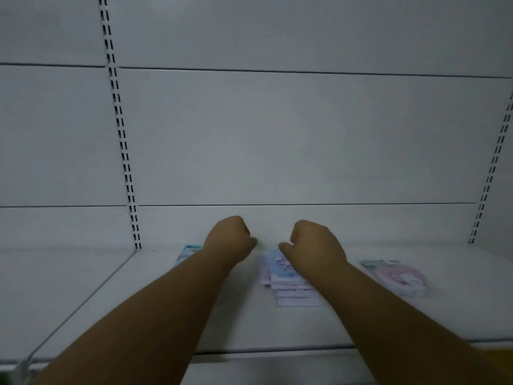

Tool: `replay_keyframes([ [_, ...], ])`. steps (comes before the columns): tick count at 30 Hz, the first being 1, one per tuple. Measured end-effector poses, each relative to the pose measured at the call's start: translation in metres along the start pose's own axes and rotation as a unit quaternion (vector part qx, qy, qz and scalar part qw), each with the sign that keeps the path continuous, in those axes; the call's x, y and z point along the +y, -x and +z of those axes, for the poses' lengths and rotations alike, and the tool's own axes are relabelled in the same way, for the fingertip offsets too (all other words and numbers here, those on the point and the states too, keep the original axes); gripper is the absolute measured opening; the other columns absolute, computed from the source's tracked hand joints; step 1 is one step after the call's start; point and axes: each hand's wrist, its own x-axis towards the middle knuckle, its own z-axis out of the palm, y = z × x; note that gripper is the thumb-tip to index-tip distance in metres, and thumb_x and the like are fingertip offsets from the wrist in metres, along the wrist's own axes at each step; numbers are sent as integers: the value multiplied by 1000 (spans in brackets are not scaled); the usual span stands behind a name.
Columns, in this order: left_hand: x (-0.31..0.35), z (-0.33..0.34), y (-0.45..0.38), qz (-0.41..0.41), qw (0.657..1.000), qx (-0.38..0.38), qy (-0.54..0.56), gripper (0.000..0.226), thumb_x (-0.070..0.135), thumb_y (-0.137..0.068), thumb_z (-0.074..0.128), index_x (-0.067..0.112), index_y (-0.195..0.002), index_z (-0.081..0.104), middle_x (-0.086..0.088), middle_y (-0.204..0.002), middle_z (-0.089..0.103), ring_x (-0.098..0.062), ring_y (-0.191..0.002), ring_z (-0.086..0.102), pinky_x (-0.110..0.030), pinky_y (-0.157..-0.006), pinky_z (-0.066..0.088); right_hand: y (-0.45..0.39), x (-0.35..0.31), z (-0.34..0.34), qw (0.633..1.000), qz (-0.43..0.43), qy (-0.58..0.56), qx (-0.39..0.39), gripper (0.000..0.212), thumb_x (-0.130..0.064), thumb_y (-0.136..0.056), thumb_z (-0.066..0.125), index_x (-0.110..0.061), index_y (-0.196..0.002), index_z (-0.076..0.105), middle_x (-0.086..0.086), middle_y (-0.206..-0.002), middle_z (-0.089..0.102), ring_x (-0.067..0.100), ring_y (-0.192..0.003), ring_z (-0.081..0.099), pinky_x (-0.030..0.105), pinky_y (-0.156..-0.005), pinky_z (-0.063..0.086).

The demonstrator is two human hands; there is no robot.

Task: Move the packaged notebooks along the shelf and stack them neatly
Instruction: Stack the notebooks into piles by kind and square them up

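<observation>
A fanned stack of packaged notebooks (288, 284), pastel blue, pink and purple, lies on the white shelf (249, 323) near its back. My right hand (313, 243) hovers curled just above the stack's far end, its fingers hidden. My left hand (229, 237) is curled into a loose fist to the left of the stack, near the back wall. A teal-edged package (187, 252) peeks out from behind my left forearm. Another package (397, 276), pink with a teal header, lies apart at the right.
The shelf's back wall (277, 134) is plain white panelling with slotted uprights (125, 151) at left and another slotted upright (494, 168) at right. The shelf's front edge (277, 350) runs below my forearms. A neighbouring shelf section (55, 287) extends to the left.
</observation>
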Motion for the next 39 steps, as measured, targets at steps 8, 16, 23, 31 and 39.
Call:
replay_keyframes([
  [8,-82,-70,26,26,998,18,48,5,27,-84,63,22,-86,63,4,-83,64,-15,-76,62,-32,-69,54,3,-113,37,996,-29,-6,-83,19,-20,-90,57,-6,-100,65,11,-104,66,26,-96,60,29,-77,44],
  [16,-136,-67,43,-17,996,-90,-22,48,52,-95,44,9,-97,64,-9,-93,66,-21,-78,56,-28,-67,40,15,-129,72,981,77,19,-180,28,-26,-91,47,-5,-94,65,9,-81,66,22,-70,65,19,-57,44],
  [23,-128,-59,48,-84,973,-107,188,27,32,-80,63,8,-92,69,-13,-86,71,-26,-77,69,-34,-68,59,15,-136,82,985,130,-65,-93,28,-33,-82,66,-12,-69,54,-2,-58,47,13,-54,48,22,-41,27],
  [31,-133,-78,58,-98,871,-77,476,32,-3,-79,70,22,-98,64,-2,-90,75,-19,-70,75,-34,-56,61,25,-136,73,945,77,-318,-23,13,-30,-82,68,-25,-94,65,-5,-85,72,9,-66,72,27,-56,60],
  [39,-128,-73,94,-10,832,-105,545,38,4,-86,63,25,-113,47,-1,-105,70,-14,-88,73,-27,-67,59,52,-139,84,831,96,-545,-58,36,-42,-67,65,-40,-100,51,-1,-101,71,18,-80,74,43,-65,61],
])
